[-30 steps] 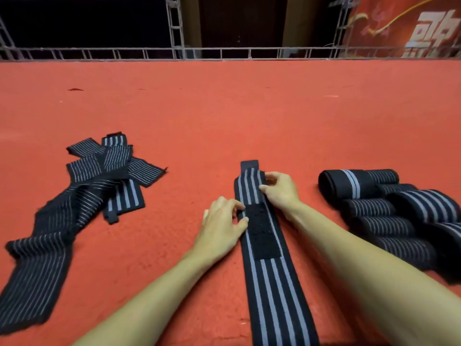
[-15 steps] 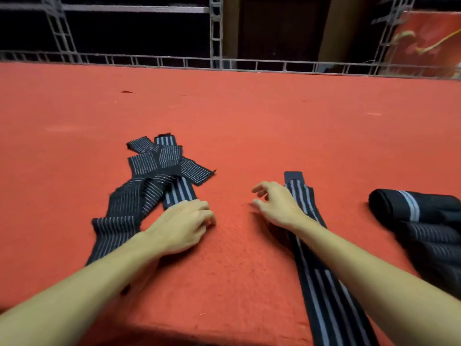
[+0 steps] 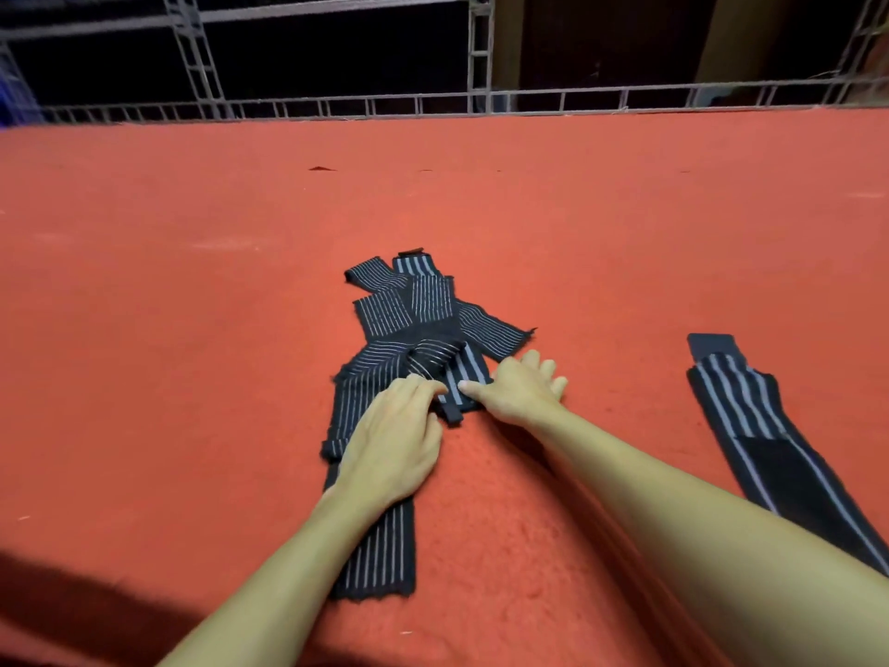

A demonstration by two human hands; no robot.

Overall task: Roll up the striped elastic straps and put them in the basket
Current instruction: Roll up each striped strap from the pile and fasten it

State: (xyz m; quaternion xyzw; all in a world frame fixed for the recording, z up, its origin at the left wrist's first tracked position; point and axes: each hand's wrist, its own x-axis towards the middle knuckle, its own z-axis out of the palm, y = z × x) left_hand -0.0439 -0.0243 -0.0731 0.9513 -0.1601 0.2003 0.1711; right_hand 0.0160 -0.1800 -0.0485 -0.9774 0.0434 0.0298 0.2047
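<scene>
A loose pile of black striped elastic straps lies on the red carpet in the middle of the view. My left hand rests on the pile's near part, fingers bent, fingertips at the edge of a wide-striped strap. My right hand lies just right of that strap with its fingers fairly straight on the carpet and its thumb touching the strap's end. Another wide-striped strap with a black hook-and-loop patch lies flat on the right, apart from both hands. No basket is in view.
The red carpet stretches far to a metal truss rail along its back edge, with darkness beyond. A dark shadow covers the near left corner.
The view has swung left: the rolled straps have left the frame. Both hands left the flat strap and moved to the loose pile; the right hand now touches the wide-striped strap there.
</scene>
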